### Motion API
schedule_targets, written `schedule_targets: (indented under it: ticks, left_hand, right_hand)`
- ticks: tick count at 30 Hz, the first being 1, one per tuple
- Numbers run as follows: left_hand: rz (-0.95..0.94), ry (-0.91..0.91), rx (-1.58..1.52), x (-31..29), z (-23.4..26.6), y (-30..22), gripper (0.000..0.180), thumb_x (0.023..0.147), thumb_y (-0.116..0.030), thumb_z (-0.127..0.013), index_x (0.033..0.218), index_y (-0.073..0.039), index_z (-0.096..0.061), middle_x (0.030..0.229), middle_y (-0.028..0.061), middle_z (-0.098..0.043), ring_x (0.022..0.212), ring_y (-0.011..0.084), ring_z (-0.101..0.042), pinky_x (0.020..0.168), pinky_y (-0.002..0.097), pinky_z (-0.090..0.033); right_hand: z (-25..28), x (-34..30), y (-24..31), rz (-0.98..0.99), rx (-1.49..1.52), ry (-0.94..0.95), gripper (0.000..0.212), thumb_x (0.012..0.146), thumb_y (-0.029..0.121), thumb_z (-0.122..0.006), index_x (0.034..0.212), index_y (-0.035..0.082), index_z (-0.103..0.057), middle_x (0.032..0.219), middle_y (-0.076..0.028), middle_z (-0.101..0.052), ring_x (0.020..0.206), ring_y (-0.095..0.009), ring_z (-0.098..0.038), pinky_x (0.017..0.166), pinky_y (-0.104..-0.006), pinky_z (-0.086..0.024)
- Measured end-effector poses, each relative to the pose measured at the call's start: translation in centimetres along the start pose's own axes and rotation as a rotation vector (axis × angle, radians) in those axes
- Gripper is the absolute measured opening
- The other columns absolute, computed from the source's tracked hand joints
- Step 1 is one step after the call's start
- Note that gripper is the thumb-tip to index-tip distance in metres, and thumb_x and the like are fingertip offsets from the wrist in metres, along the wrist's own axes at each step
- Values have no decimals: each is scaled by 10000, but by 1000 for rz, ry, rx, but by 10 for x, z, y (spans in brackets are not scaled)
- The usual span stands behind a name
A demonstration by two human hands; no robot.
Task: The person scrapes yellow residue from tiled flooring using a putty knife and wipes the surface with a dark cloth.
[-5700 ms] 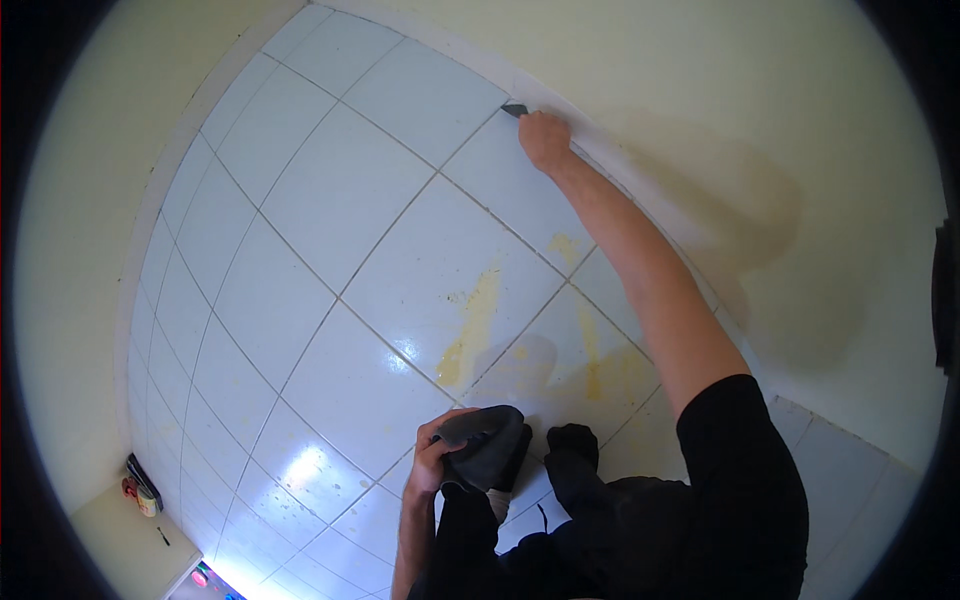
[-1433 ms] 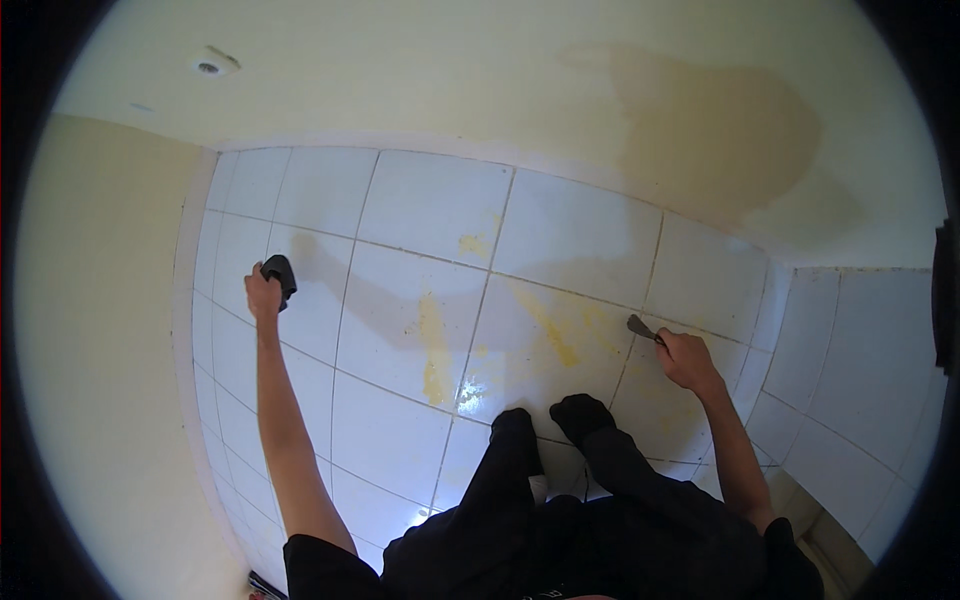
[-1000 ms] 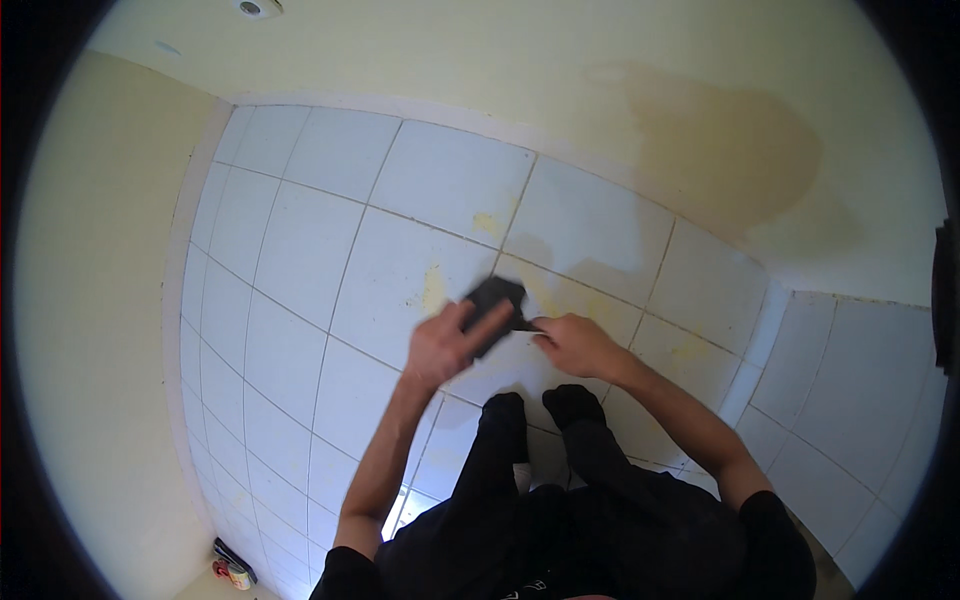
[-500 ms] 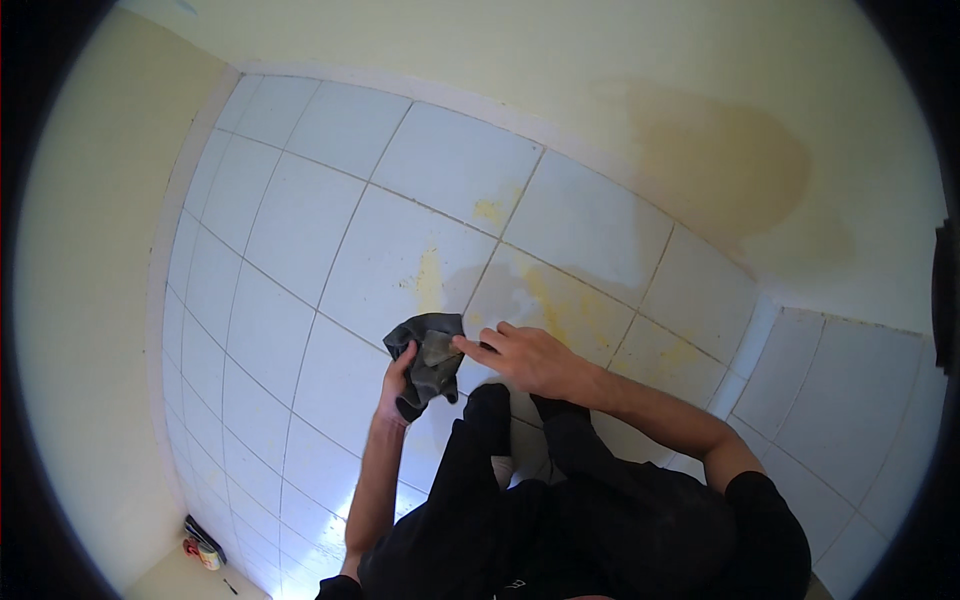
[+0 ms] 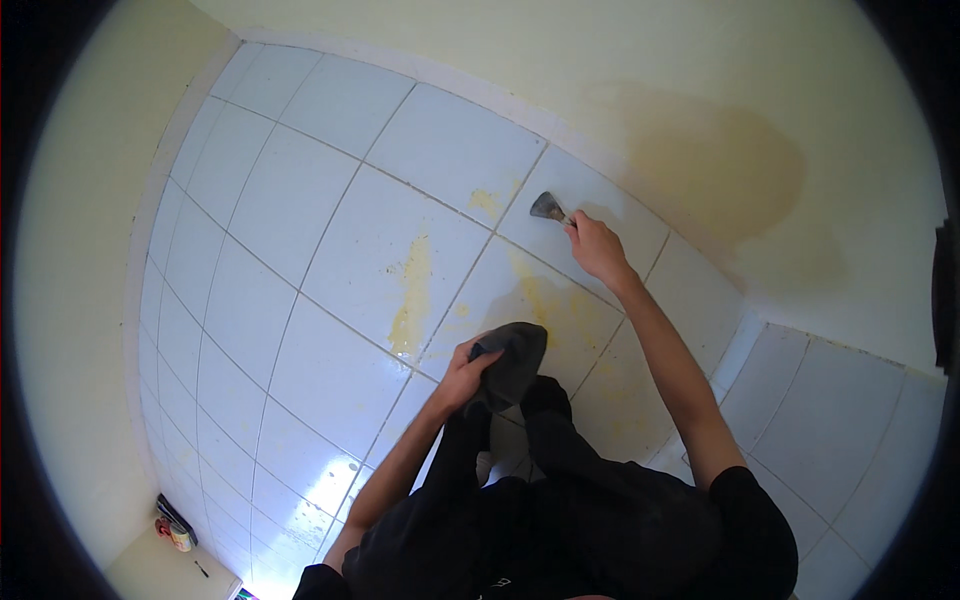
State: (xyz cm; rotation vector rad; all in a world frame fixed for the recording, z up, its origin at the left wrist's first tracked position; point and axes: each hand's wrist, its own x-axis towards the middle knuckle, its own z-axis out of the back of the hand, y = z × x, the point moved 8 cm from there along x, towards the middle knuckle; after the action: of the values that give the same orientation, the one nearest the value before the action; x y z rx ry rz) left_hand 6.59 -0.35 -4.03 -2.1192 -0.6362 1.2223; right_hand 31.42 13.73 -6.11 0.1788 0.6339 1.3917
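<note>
- Head view: right hand (image 5: 598, 247), closed around scraper (image 5: 547, 207), is now extending away from dark cloth (image 5: 520, 365).
- Left hand (image 5: 462, 380) is clutching cloth.
- Yellow residue (image 5: 414, 290) is still marking tiles (image 5: 400, 235).

Two grips show, one left grip (image 5: 465, 378) and one right grip (image 5: 599, 247), along with one scraper (image 5: 547, 207) and one dark grey cloth (image 5: 518, 366). One tiled floor (image 5: 290, 200) bears at least three yellow patches (image 5: 413, 290), too broken for an exact count. There are also two dark trouser legs (image 5: 568, 445), at least two cream walls (image 5: 90, 250), one pale container (image 5: 181, 539) and one thin dark stick (image 5: 201, 568).
</note>
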Motion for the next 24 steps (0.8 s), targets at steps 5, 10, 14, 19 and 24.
schedule_targets:
  ticks: [5,10,14,19,24]
  left_hand:
    - [-88,110,62,7,-22,-8,265,926,-60,-531,1174,26,-573,1043,34,-622,971,109,-552,869,248,-436]
    - [-61,104,54,3,-8,-3,265,929,-50,-519,1177,27,-573,1052,36,-621,986,112,-549,882,251,-433]
    - [-53,75,40,0,-2,-3,277,928,-47,-517,1190,24,-572,1071,44,-626,1005,119,-555,896,258,-436]
    - [-47,86,68,3,2,2,296,925,-50,-520,1209,24,-564,1090,60,-630,1013,131,-565,897,265,-445]
    - [-39,84,52,7,-2,-1,298,920,-43,-520,1206,28,-563,1092,60,-629,1015,131,-563,900,266,-443]
  right_hand:
    - [-19,25,18,-62,-80,36,261,964,230,-447,989,-9,-548,871,-213,-663,838,-403,-643,720,-505,-503]
    - [-24,30,41,-59,-66,105,304,960,215,-434,948,-34,-608,936,-217,-672,878,-397,-651,771,-488,-519]
    - [-24,34,47,-52,-118,150,315,948,199,-441,898,-28,-654,931,-222,-675,876,-389,-656,768,-475,-524]
    - [-18,43,54,-43,-92,136,285,920,154,-447,875,-16,-671,911,-217,-679,866,-386,-660,763,-466,-529]
    - [-22,42,54,14,-152,41,261,897,142,-475,861,-7,-685,881,-211,-686,835,-354,-681,721,-451,-546]
